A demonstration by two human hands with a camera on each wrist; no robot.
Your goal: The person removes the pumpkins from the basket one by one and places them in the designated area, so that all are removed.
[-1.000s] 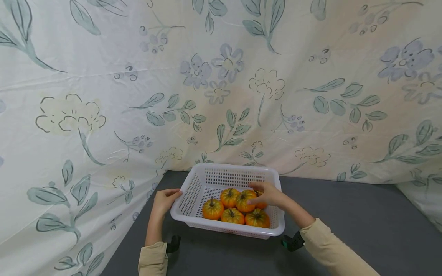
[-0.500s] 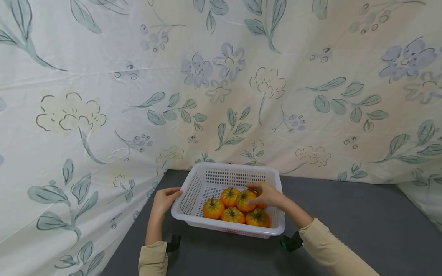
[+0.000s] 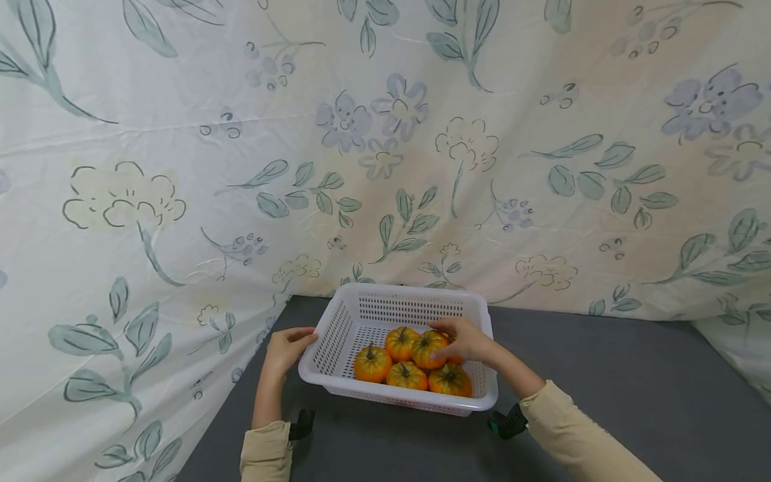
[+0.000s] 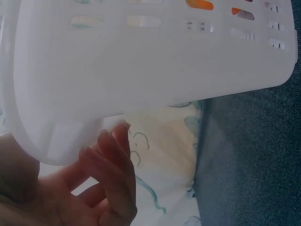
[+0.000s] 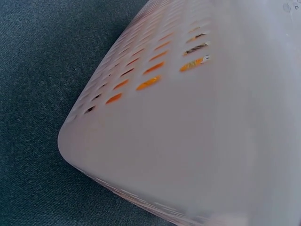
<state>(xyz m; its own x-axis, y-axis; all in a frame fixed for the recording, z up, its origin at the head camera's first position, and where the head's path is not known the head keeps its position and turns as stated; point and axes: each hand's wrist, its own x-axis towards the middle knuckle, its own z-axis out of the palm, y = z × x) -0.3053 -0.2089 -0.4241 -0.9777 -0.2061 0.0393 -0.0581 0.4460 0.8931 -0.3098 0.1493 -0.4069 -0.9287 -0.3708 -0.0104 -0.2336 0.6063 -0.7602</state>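
A floral cloth (image 3: 385, 134) hangs at twelve o'clock behind a dark table (image 3: 602, 381) bearing a white basket (image 3: 397, 308) at six; a left hand (image 3: 289, 349) pinches the basket at nine o'clock, while the right hand (image 3: 462, 337), at three, curls thumb and fingers round one orange pumpkin (image 3: 426, 351), five other pumpkins (image 3: 406, 377) clustered around it

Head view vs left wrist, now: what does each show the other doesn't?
Only head: right hand on a pumpkin, both sleeves.
Only left wrist: fingers of the left hand under the rim, and the outer wall beside them.
Both: left hand, white basket, dark table, printed cloth, and pumpkin orange, though left wrist catches it only through slots.
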